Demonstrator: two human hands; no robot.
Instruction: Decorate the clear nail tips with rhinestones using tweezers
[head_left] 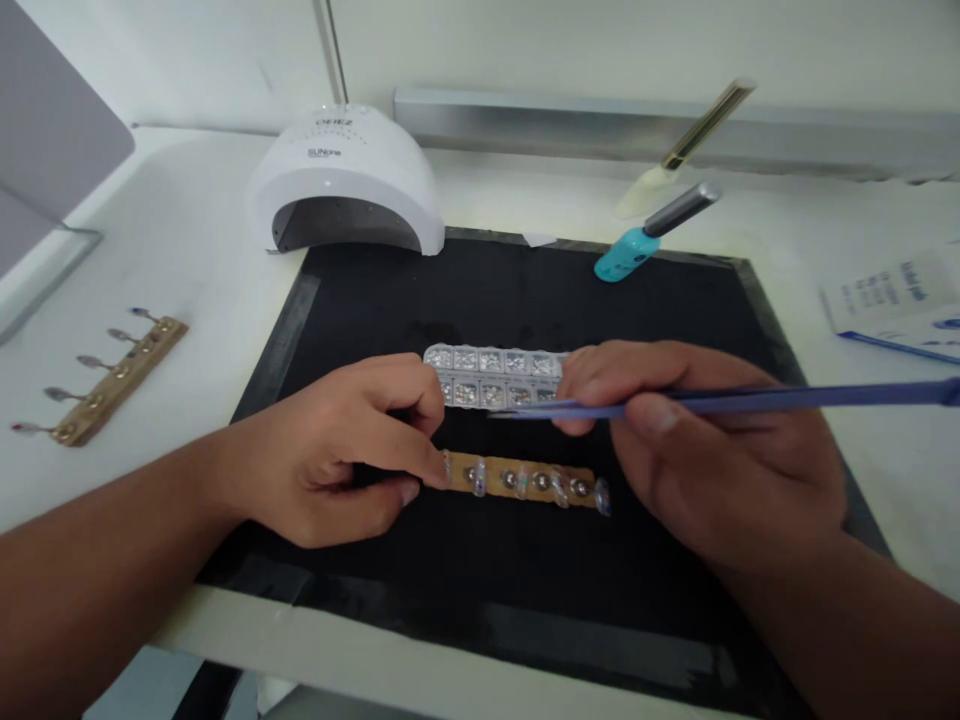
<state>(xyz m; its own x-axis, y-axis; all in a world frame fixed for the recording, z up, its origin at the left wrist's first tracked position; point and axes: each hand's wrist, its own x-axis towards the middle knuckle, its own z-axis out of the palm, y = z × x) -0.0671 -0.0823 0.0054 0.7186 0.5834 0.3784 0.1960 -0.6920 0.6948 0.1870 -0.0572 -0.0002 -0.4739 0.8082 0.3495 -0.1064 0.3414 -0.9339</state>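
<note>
My left hand (352,450) is closed around the left end of a wooden strip (495,480), with thumb and forefinger pressed there. Along this strip sit several glittery clear nail tips (480,477) beside round metal studs. Between the fingers of my right hand (712,450) lie blue-purple tweezers (720,401), their fine points aimed left just below a clear compartment box (491,376). Small sparkling stones fill the box's little cells. My right fingertips overlap the box's right end and hide it; the knuckles of my left hand are at its left end.
A black mat (510,570) covers the table's middle. At the back stands a white nail lamp (345,180). Behind the mat's right side are a turquoise bottle (626,255) and a cream bottle (645,190). Another wooden strip with nail tips (124,385) rests at left; a printed card (900,300) lies at right.
</note>
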